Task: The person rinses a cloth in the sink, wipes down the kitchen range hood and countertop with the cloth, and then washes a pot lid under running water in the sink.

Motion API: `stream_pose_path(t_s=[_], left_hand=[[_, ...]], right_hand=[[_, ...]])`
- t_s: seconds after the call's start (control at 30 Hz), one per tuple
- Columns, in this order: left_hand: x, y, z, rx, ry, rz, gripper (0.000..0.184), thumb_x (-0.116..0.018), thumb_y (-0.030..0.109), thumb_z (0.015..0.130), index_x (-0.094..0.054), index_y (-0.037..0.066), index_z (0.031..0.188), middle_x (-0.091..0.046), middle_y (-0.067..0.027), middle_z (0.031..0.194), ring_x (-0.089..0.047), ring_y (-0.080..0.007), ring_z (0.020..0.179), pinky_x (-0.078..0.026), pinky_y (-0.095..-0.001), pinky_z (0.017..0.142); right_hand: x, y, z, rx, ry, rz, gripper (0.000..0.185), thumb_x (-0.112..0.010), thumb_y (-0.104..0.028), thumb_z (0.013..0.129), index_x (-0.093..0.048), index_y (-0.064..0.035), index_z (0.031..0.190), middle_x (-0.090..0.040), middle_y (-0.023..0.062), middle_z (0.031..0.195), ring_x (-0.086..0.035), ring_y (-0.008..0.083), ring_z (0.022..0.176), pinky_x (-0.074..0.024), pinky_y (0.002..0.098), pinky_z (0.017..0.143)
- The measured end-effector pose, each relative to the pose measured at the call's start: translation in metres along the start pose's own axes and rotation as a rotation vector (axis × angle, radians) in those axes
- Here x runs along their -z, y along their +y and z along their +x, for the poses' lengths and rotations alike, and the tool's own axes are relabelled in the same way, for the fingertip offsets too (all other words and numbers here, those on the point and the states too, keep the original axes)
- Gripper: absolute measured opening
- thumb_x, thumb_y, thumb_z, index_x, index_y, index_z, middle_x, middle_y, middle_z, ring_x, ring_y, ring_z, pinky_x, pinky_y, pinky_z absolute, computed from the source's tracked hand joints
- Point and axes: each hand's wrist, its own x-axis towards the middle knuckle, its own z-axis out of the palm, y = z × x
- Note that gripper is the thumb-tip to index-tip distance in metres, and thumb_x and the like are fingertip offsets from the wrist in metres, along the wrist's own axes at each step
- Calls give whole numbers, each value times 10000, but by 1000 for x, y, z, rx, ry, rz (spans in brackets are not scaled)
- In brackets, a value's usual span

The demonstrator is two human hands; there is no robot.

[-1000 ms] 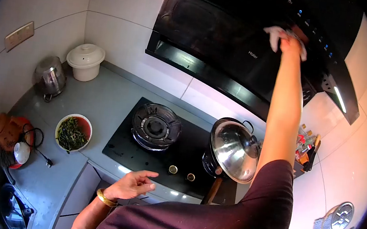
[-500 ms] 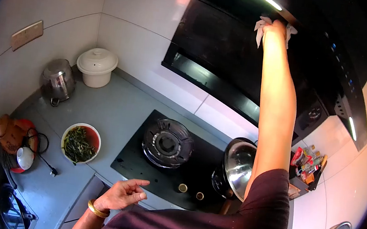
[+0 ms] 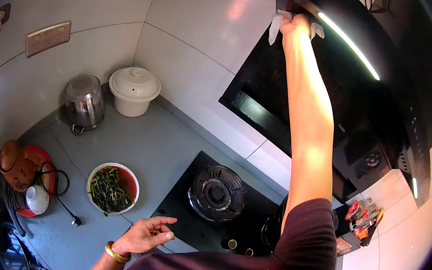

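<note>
My right hand [image 3: 296, 26] is raised to the upper left part of the black range hood [image 3: 258, 68], closed on a thin white cloth [image 3: 276, 27]. Ends of the cloth stick out on both sides of the fingers; the palm side is hidden. My left hand [image 3: 147, 235], with a gold bangle [image 3: 117, 252] at the wrist, hovers low by the front of the counter. Its fingers are loosely bent and apart, with nothing in them. Close to it lie the black gas hob [image 3: 176, 205] and its burner [image 3: 217, 193].
A bowl of leafy greens [image 3: 111, 188] stands on the grey counter [image 3: 119, 142]. Behind it are a metal pot [image 3: 85, 104] and a lidded white pot [image 3: 134, 91]. A brown clay pot [image 3: 16, 165], a small white bowl [image 3: 37, 199] and a plug [image 3: 76, 221] lie left. Seasonings [image 3: 361, 218] stand right.
My right hand and the cloth have moved left along the hood, past the light strip. The view has turned right. My left hand keeps its loose pose.
</note>
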Motion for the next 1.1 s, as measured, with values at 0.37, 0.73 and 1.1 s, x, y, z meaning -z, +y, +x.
stream_pose_path(t_s=[0.37, 0.73, 1.1], left_hand=[[-11, 26, 16, -162, -95, 48, 460, -576, 168, 879, -412, 5, 1278, -615, -67, 912, -546, -81, 771, -479, -233, 677], [-45, 174, 123, -712, 205, -129, 637, -463, 384, 918, -202, 65, 1404, -411, -124, 1305, -447, -199, 1119, -407, -366, 925], [11, 266, 237, -1187, 337, -359, 189, -537, 110, 847, -602, -26, 962, -631, -73, 799, -596, -130, 718, -479, -273, 619]], right_hand=[[17, -33, -148, -317, -906, -271, 234, -398, 32, 830, -454, 53, 1056, -568, 164, 1012, -588, 283, 964, -490, 393, 874], [63, -54, -286, 555, -1541, -1293, 143, -589, -56, 702, -615, -36, 841, -616, 136, 749, -608, 279, 709, -480, 338, 614], [63, -132, -315, 316, -949, -1506, 270, -605, -52, 808, -589, 41, 1061, -635, 137, 992, -614, 157, 931, -524, 263, 744]])
